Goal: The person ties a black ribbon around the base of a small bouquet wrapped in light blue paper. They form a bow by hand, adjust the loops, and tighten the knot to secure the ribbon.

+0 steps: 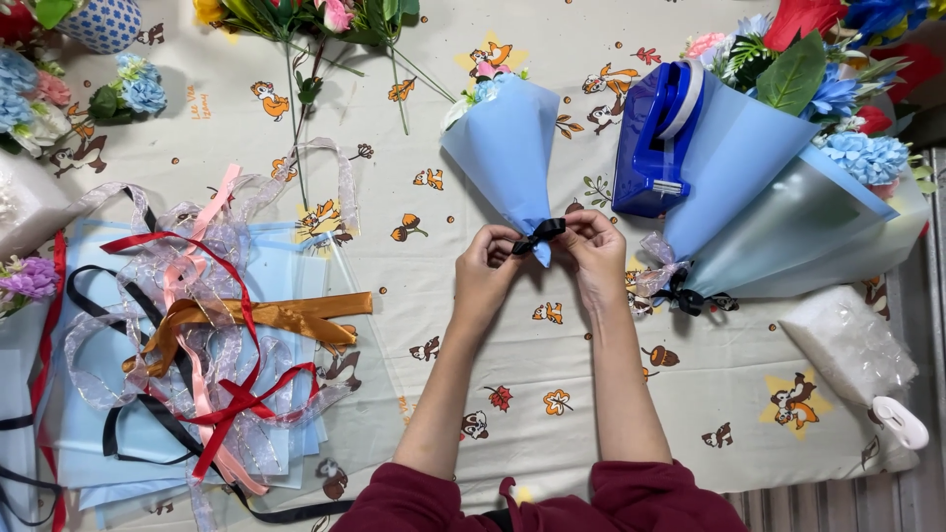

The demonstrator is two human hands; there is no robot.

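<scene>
In the head view, a table covered with a cream cloth printed with cartoon animals is seen from above. In the middle, a small bouquet wrapped in light blue paper lies with its narrow end pointing toward the person. Around this narrow end, a black ribbon is placed. The ribbon is pinched from the left side by the left hand and from the right side by the right hand; the fingers of both hands are closed on the ribbon, and the two hands are almost touching each other. Dark red sleeves are seen at the bottom edge.

Just to the right of the small bouquet, a blue tape dispenser stands on the cloth. Beside it, a larger bouquet in pale blue wrapping is laid, with red and blue flowers at its top and a black bow at its narrow end. Near the right edge, a white foamy piece is seen.

On the left side, a stack of light blue sheets is covered by a loose heap of ribbons in red, black, gold, pink and transparent white. At the top edge, loose flowers with green stems are spread, well apart from the hands.
</scene>
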